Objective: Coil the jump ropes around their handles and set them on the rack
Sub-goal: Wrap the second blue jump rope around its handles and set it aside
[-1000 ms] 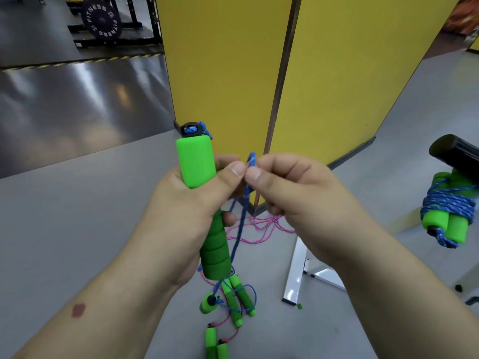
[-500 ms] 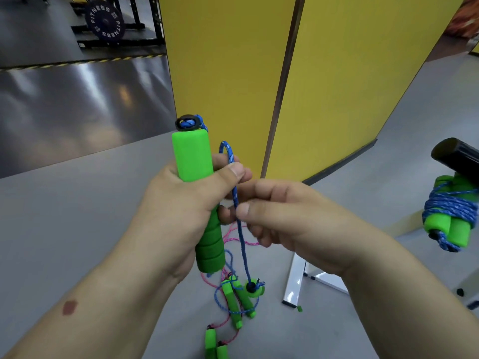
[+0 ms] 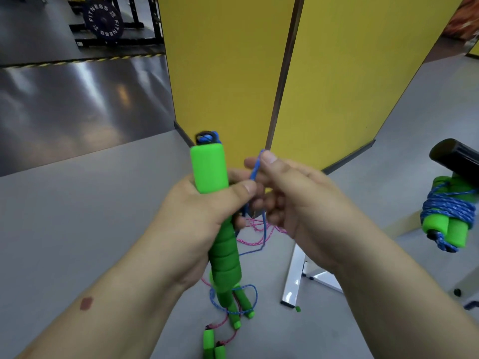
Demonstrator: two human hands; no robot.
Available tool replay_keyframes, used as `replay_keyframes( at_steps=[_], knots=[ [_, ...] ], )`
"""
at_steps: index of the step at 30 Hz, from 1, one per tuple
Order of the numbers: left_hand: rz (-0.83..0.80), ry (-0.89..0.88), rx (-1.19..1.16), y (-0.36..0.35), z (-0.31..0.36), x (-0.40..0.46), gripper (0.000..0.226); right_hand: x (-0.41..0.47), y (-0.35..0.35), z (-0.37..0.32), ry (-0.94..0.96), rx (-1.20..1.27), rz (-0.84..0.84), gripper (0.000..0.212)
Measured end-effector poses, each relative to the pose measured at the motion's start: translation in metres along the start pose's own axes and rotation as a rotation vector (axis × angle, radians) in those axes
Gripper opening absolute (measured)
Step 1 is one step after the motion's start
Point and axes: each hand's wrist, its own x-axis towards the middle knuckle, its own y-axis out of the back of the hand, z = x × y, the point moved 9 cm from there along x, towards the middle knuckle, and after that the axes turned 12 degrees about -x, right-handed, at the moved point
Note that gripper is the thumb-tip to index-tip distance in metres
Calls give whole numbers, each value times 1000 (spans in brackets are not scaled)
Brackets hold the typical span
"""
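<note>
My left hand point(image 3: 204, 216) grips a green foam jump-rope handle point(image 3: 208, 168) upright, with a second green handle point(image 3: 225, 257) below my palm. My right hand point(image 3: 290, 193) pinches the blue rope point(image 3: 255, 171) between thumb and forefinger, just right of the handle top. The rope runs down past my fingers to the floor. At the right edge a coiled jump rope point(image 3: 449, 212) with blue cord round green handles hangs on the black rack bar point(image 3: 456, 155). More green handles point(image 3: 238, 307) with blue and pink ropes point(image 3: 255, 229) lie on the floor below.
Yellow partition panels point(image 3: 337, 73) stand straight ahead, on a white metal foot point(image 3: 293, 281). The floor is grey. A weight plate on a black stand point(image 3: 103, 20) sits far back left.
My right hand has risen with the blue rope, from below the left thumb to level with the handle's upper part. The left hand keeps its grip on the handles.
</note>
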Motion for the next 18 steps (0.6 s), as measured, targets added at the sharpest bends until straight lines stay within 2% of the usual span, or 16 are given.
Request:
replay_keyframes(
  at_steps=[2, 4, 6, 8, 9, 13, 15, 17, 18],
  knots=[
    [65, -46, -106, 8, 12, 2, 5, -5, -17, 10, -92, -106, -178, 40],
    [124, -88, -104, 15, 22, 2, 14, -10, -25, 11, -83, -228, -277, 28],
    [172, -115, -36, 22, 25, 3, 19, -9, -23, 5, -21, -259, -252, 13],
    [145, -89, -10, 21, 22, 2, 11, -7, -16, -8, 79, -200, -148, 11],
    [107, -51, -14, 17, 18, 1, 8, -5, -11, -15, 123, -123, -85, 11],
    [-83, 77, 66, -5, -4, -8, 27, -4, 9, -22, 155, 122, 96, 8],
    [-108, 59, 102, -12, -7, -9, 20, -2, 9, -15, 115, 157, 106, 10],
    [-81, 22, 72, -12, -2, -7, 11, 0, 3, -6, 62, 142, 45, 25],
    [-56, 7, 28, -9, 1, -6, 14, 1, -2, -1, 22, 96, -7, 32]
  ],
)
